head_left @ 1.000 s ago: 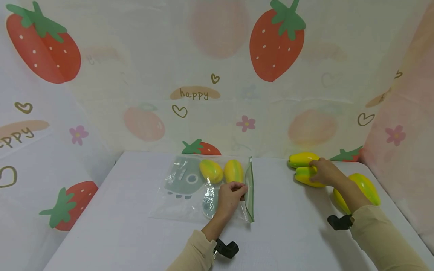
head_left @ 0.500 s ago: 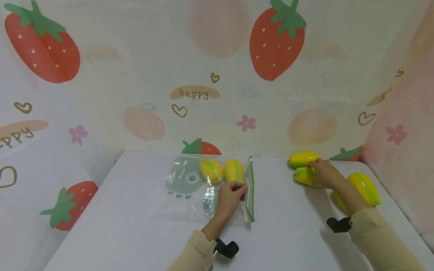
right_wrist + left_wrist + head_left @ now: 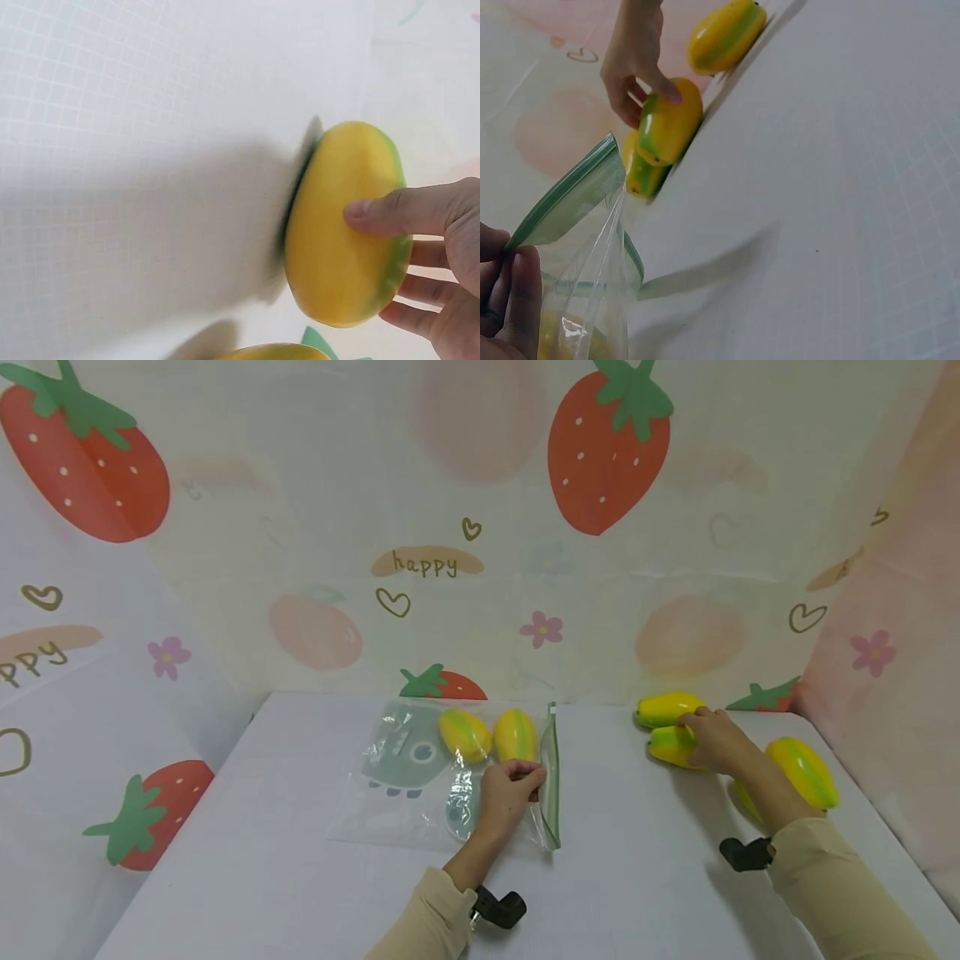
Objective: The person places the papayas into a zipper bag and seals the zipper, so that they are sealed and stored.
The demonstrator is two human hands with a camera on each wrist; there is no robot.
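My left hand (image 3: pixel 504 797) pinches the green zip edge of a clear zip bag (image 3: pixel 551 785), and the left wrist view shows the bag's mouth parted. Inside the bag lie two yellow-green papayas, one on the left (image 3: pixel 465 735) and one on the right (image 3: pixel 515 735). At the back right, my right hand (image 3: pixel 720 742) grips a papaya (image 3: pixel 341 232), its thumb on one side and fingers round the other. That papaya still lies close to the table. Just behind it is another papaya (image 3: pixel 667 710). Part of the gripped one is hidden by the hand.
More yellow-green fruit, including a papaya (image 3: pixel 804 772), lies by my right forearm, which partly hides it. A white cloth covers the table (image 3: pixel 300 893). Printed fabric walls (image 3: pixel 315 527) rise at the back and both sides.
Both hands keep almost the same places and holds. The head view has shifted very slightly; the bag and papayas stay where they were.
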